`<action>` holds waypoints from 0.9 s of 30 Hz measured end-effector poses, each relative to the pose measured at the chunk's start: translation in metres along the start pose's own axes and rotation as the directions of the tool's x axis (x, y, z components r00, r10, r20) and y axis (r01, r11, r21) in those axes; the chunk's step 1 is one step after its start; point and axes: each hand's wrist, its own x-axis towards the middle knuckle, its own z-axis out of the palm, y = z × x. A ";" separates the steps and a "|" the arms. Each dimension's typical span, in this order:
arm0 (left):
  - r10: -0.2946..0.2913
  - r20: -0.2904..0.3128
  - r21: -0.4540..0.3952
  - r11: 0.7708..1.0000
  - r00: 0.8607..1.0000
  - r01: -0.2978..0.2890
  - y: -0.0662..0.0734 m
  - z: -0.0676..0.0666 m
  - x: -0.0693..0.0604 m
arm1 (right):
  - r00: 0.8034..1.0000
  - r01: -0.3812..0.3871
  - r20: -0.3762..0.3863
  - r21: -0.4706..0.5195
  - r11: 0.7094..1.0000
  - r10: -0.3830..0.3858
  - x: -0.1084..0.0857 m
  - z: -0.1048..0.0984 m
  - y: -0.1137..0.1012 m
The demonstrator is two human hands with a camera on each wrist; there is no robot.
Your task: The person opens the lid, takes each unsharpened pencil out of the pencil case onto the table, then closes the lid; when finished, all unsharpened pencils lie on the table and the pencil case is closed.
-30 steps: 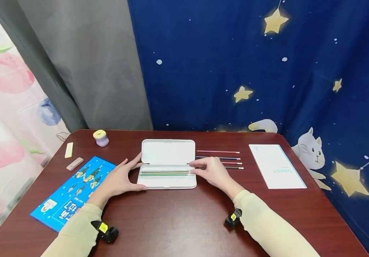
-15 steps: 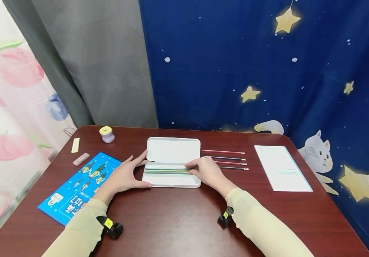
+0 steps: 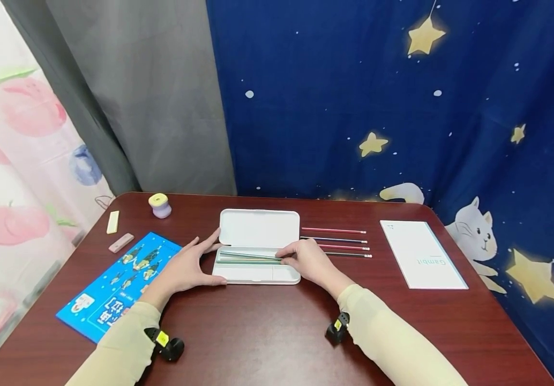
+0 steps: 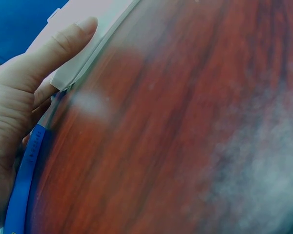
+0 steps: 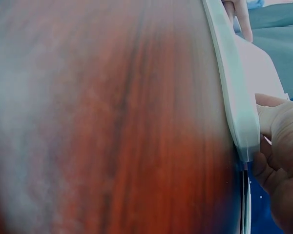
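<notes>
A white pencil case (image 3: 243, 276) lies on the table with its lid (image 3: 260, 227) raised and leaning back. Inside are several slim pencils (image 3: 243, 262) in greenish and yellowish tones. My right hand (image 3: 313, 262) reaches over the case's right side and pinches the right end of a dark greenish pencil (image 3: 245, 255), which slants across the others. Its fingertips hide that end. My left hand (image 3: 185, 268) spans the case's left side with spread, fairly straight fingers. Its thumb (image 4: 63, 46) touches the front corner; the index finger reaches the lid's hinge side.
Several eraser-tipped pencils (image 3: 339, 247) lie in a row right of the case. A white booklet (image 3: 424, 254) is further right. A blue booklet (image 3: 113, 289) lies partly under my left arm, with a pink eraser (image 3: 121, 243), a cream eraser (image 3: 113, 222) and a yellow-topped lilac container (image 3: 159, 206) beyond.
My right hand has moved slightly left into the case and now pinches a pencil, which has shifted from parallel to slanted. My left hand stays at the case's left side.
</notes>
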 end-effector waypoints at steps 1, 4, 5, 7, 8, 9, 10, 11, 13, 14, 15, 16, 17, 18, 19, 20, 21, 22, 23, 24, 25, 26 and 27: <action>0.001 0.000 0.001 1.000 1.000 -0.001 0.000 0.000 0.000 | 1.000 0.005 -0.004 0.003 1.000 -0.005 0.000 0.000 0.000; 0.009 0.005 0.003 1.000 1.000 -0.009 0.001 0.000 0.000 | 1.000 0.009 -0.018 0.017 1.000 -0.008 -0.001 0.000 0.001; 0.008 0.006 0.003 1.000 1.000 -0.008 0.002 0.000 0.001 | 1.000 0.009 -0.023 0.022 1.000 -0.009 -0.002 0.000 0.001; 0.008 0.009 0.002 1.000 1.000 -0.008 0.003 0.000 0.001 | 1.000 0.004 -0.029 0.031 0.999 -0.003 -0.002 0.001 0.002; 0.008 0.010 0.001 1.000 1.000 -0.008 0.003 0.000 0.001 | 0.999 0.000 -0.032 0.033 0.999 0.002 -0.002 0.001 0.002; 0.007 0.011 -0.001 1.000 1.000 -0.007 0.003 -0.001 0.001 | 0.999 -0.004 -0.036 0.038 0.999 0.006 -0.003 0.001 0.001; 0.006 0.010 -0.001 1.000 1.000 -0.006 0.003 -0.001 0.000 | 0.999 -0.009 -0.042 0.043 0.999 0.011 -0.003 0.001 0.001; 0.006 0.010 -0.001 1.000 1.000 -0.006 0.002 -0.001 0.000 | 0.999 -0.015 -0.050 0.048 0.999 0.017 -0.003 0.001 0.001; 0.003 0.013 0.000 1.000 1.000 -0.003 0.002 -0.001 0.000 | 0.997 -0.034 -0.070 0.062 0.998 0.038 -0.005 -0.001 0.001; 0.003 0.013 0.003 1.000 1.000 -0.003 0.002 -0.001 0.000 | 0.996 -0.037 -0.082 0.076 0.996 0.043 -0.006 -0.002 0.000; 0.000 0.014 0.002 1.000 1.000 0.000 0.002 -0.001 0.000 | 0.995 -0.038 -0.092 0.095 0.995 0.046 -0.007 -0.004 0.000; -0.001 0.012 0.003 1.000 1.000 0.001 0.001 -0.001 -0.001 | 0.994 -0.038 -0.101 0.112 0.993 0.050 -0.008 -0.006 0.000; 0.000 0.011 0.001 1.000 1.000 0.000 0.001 -0.001 -0.001 | 0.992 -0.034 -0.113 0.124 0.992 0.049 -0.009 -0.008 -0.001; 0.002 0.010 -0.004 1.000 1.000 -0.002 0.001 -0.002 -0.001 | 0.991 -0.032 -0.123 0.132 0.991 0.048 -0.010 -0.010 -0.001; 0.005 0.008 -0.008 1.000 1.000 -0.005 0.001 -0.002 0.000 | 0.990 -0.026 -0.133 0.142 0.990 0.045 -0.010 -0.013 -0.001; 0.008 0.006 -0.011 1.000 1.000 -0.008 0.001 -0.002 0.000 | 0.988 -0.021 -0.147 0.145 0.989 0.042 -0.011 -0.016 0.000; 0.011 0.006 -0.015 1.000 1.000 -0.011 0.002 -0.002 0.000 | 0.986 -0.014 -0.165 0.139 0.990 0.037 -0.012 -0.019 0.001; 0.014 0.006 -0.018 1.000 1.000 -0.014 0.002 -0.002 0.000 | 0.982 -0.014 -0.182 0.130 0.991 0.038 -0.013 -0.022 0.002; 0.017 0.007 -0.020 1.000 1.000 -0.017 0.002 -0.002 0.000 | 0.979 -0.014 -0.200 0.115 0.993 0.037 -0.015 -0.027 0.004; 0.018 0.008 -0.020 1.000 1.000 -0.018 0.002 -0.002 0.000 | 0.976 -0.016 -0.215 0.103 0.995 0.037 -0.017 -0.031 0.007; 0.018 0.010 -0.018 1.000 1.000 -0.018 0.002 -0.002 0.000 | 0.973 -0.017 -0.228 0.094 0.995 0.038 -0.019 -0.036 0.009; 0.019 0.010 -0.017 1.000 1.000 -0.019 0.001 -0.002 0.000 | 0.970 -0.018 -0.241 0.079 0.997 0.036 -0.021 -0.041 0.013; 0.020 0.011 -0.016 1.000 1.000 -0.020 0.001 -0.001 0.000 | 0.968 -0.022 -0.250 0.069 0.997 0.039 -0.024 -0.046 0.016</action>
